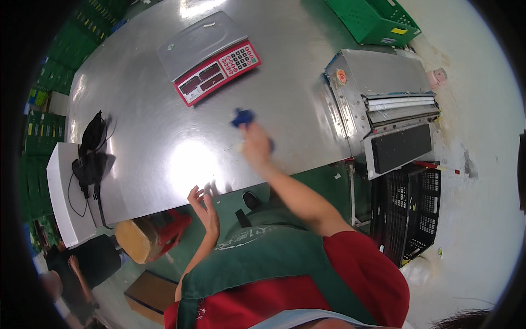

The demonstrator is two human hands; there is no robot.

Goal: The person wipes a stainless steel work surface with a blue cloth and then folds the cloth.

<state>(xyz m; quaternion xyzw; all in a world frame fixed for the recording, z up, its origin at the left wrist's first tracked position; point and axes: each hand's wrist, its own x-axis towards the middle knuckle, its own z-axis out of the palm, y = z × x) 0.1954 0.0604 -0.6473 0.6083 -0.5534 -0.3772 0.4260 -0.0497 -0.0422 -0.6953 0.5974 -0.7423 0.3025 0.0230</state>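
Note:
My right hand (255, 143), slightly blurred, grips a blue object (244, 117), which looks like a cloth, over the steel table (296, 88). Beyond it sits a red electronic scale (216, 72) with a grey metal platter. My left hand (204, 204) is at the table's front edge, fingers apart and slightly curled, holding nothing. Whether its fingertips touch the edge is hard to tell. A metal sealing-type machine (383, 77) stands at the table's right end, to the right of my right hand.
Black bundled cables (93, 164) lie by a white box (63, 192) at left. A green crate (370, 19) sits top right; black crates (405, 208) stand below the machine. A stool (137, 241), a cardboard box (148, 296) and another person (82, 274) are lower left. Stacked green crates (46, 131) line the left.

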